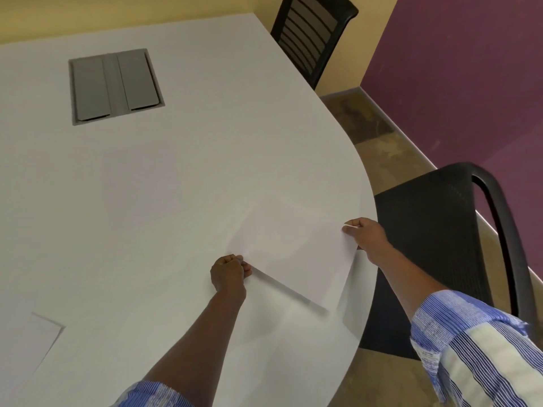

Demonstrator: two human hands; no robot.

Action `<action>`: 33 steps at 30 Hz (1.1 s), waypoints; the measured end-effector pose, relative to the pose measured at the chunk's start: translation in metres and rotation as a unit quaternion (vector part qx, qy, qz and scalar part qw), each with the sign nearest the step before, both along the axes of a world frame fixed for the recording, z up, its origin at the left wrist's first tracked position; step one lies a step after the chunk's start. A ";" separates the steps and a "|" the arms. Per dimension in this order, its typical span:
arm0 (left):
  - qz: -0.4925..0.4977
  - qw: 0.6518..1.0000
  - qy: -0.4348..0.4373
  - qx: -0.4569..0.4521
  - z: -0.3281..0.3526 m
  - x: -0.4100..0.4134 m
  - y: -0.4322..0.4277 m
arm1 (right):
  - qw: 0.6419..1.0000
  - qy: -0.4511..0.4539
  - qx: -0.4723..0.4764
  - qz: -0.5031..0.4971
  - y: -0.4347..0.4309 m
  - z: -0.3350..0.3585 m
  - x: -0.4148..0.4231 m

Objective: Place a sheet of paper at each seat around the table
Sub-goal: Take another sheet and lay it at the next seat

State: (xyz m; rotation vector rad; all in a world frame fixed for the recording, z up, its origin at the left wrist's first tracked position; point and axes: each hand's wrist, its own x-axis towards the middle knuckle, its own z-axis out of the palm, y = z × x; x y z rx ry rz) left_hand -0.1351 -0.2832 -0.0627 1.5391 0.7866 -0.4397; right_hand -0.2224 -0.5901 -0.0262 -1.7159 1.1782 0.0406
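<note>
Head view is showing a pale grey table [176,177] with a rounded end, filling most of the frame. Set into its top is sitting one grey cable hatch [115,86] with two flaps. Yellow wall [117,13] is running behind the table; purple wall [470,83] is standing on the right, above a mottled brown floor [379,133].

Count: two black mesh chairs, one far chair [311,33] at the table's far right edge, one near chair [435,230] by the rounded end. Two sheets in view: one sheet of paper [296,257] in the hands, one second sheet [29,339] lying flat at the lower left edge of the table. Two hands, both with striped blue-and-white sleeves [476,348] pushed up the forearm.

Held sheet is hanging just over the table at the rounded end, in front of the near chair, its near edge lifted and casting a shadow. Left hand [229,273] is curling into a loose fist, fingertips [245,264] pinching the sheet's left corner. Right hand [367,233] is pinching the right edge between thumb and fingers [349,227], remaining fingers folded under the paper.
</note>
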 end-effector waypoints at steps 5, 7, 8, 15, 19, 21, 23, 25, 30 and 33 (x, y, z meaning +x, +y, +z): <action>-0.010 1.000 0.008 0.000 -0.006 0.001 -0.016 | 1.000 0.018 0.000 -0.004 -0.016 -0.010 0.006; -0.017 1.000 0.010 0.008 -0.009 0.000 -0.021 | 1.000 0.022 0.001 -0.009 -0.020 -0.014 0.008; -0.020 1.000 0.012 0.013 -0.011 0.000 -0.022 | 1.000 0.023 0.000 -0.010 -0.022 -0.016 0.009; -0.036 0.999 0.023 0.025 -0.020 0.000 -0.027 | 1.000 0.027 -0.006 -0.015 -0.029 -0.030 0.017; -0.048 0.998 0.019 0.039 -0.023 0.000 -0.028 | 0.999 0.030 -0.027 -0.020 -0.032 -0.035 0.017; -0.051 0.998 0.014 0.042 -0.022 0.000 -0.029 | 0.999 0.025 -0.032 -0.023 -0.033 -0.037 0.017; -0.052 0.998 0.012 0.038 -0.021 0.000 -0.030 | 0.999 0.020 -0.036 -0.026 -0.033 -0.037 0.017; -0.055 0.998 0.011 0.034 -0.021 0.000 -0.030 | 0.998 0.024 -0.044 -0.022 -0.034 -0.036 0.018; -0.056 0.998 0.013 0.025 -0.023 0.000 -0.032 | 0.998 0.049 -0.010 0.037 -0.036 -0.036 0.020; -0.054 0.998 0.017 0.022 -0.025 -0.001 -0.032 | 0.999 0.032 -0.024 -0.010 -0.033 -0.033 0.023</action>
